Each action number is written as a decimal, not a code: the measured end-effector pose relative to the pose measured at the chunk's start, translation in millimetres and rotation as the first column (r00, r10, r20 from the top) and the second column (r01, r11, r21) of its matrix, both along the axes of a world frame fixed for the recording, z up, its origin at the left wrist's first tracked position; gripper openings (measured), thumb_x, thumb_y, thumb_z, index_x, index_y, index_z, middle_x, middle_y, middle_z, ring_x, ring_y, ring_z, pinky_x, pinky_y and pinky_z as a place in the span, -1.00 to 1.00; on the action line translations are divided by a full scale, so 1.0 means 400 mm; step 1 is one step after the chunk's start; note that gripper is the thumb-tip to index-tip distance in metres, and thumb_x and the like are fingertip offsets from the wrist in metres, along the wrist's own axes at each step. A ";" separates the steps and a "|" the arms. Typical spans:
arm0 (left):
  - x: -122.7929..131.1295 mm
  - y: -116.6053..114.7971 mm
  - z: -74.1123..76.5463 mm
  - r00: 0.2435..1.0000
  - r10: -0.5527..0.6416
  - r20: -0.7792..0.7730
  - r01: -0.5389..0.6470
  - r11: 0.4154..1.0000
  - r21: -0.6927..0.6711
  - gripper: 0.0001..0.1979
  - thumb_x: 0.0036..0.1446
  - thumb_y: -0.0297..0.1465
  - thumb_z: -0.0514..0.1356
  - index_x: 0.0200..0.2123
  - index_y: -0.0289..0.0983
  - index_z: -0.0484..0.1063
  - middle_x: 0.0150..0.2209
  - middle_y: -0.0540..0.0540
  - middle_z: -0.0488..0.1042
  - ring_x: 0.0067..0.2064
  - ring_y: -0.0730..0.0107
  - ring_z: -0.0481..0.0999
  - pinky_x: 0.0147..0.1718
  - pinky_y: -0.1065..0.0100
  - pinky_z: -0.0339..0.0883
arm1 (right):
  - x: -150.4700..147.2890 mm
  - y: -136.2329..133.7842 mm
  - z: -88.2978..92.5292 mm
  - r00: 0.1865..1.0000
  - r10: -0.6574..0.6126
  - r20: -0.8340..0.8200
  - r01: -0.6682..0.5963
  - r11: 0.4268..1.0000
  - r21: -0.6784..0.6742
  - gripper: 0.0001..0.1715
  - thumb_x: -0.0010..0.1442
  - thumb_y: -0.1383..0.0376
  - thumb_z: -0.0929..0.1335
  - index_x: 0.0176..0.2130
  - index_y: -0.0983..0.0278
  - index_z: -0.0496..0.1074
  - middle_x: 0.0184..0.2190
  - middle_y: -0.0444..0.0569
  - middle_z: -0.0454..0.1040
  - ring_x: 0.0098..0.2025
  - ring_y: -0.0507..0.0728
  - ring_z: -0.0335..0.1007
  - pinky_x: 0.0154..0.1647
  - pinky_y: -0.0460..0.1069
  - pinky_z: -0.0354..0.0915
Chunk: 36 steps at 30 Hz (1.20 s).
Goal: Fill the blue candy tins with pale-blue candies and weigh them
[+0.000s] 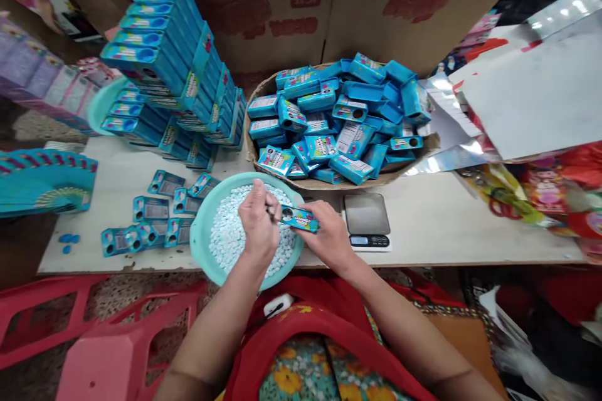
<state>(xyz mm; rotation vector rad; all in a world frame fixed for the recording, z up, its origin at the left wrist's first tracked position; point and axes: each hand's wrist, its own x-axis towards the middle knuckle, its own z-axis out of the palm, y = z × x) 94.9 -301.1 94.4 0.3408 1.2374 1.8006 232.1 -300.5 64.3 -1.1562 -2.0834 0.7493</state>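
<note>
Above the turquoise basin (200, 235), my right hand (329, 232) grips a small blue candy box (300, 218), tilted slightly, with a dark round hole at its left end. My left hand (258, 219) is closed close by that hole, fingers pressed together. What it holds, if anything, is hidden by the fingers. Small pale-blue candies (228, 232) fill much of the basin beneath both hands. Left of the basin lie several similar blue boxes (150, 208), their round holes showing dark.
A cardboard tray (301, 185) heaped with blue boxes stands behind the basin. At back left rises a tall stack of boxes (164, 56). A digital scale (367, 216) sits right of my hands. Blue caps (69, 239) lie at the left; a pink stool (96, 363) stands below.
</note>
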 end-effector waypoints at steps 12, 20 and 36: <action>-0.038 -0.042 -0.030 0.980 0.063 -0.188 -0.038 0.990 0.135 -0.62 0.24 -0.17 0.02 -0.50 -0.30 0.35 -0.57 -0.04 0.42 -0.44 0.34 0.51 -0.27 0.25 0.39 | -0.100 -0.015 -0.023 0.998 0.041 0.037 -0.038 0.997 -0.071 -0.62 0.02 0.30 0.46 -0.13 0.24 0.39 -0.22 -0.01 0.46 -0.14 0.22 0.35 -0.14 0.07 0.27; -0.180 -0.109 -0.051 0.718 -0.303 -0.627 0.371 0.928 -0.025 -0.66 0.07 -0.45 0.12 -0.04 -0.23 0.38 0.10 -0.19 0.36 0.15 0.15 0.32 0.09 0.10 0.23 | -0.104 -0.019 -0.034 0.998 0.056 0.004 -0.055 0.992 -0.112 -0.65 0.01 0.31 0.46 -0.17 0.24 0.38 -0.23 -0.01 0.47 -0.13 0.22 0.39 -0.13 0.07 0.30; -0.356 -0.192 -0.001 -0.003 -0.371 -0.929 0.275 0.893 -0.357 -0.64 0.13 -0.37 0.18 0.02 -0.23 0.34 -0.03 -0.14 0.44 0.01 0.23 0.42 0.02 0.19 0.29 | 0.043 -0.061 -0.081 0.985 -0.110 -0.132 0.103 0.993 -0.062 -0.35 0.03 0.12 0.47 0.07 0.19 0.29 0.00 0.09 0.36 0.02 0.25 0.32 -0.02 0.15 0.33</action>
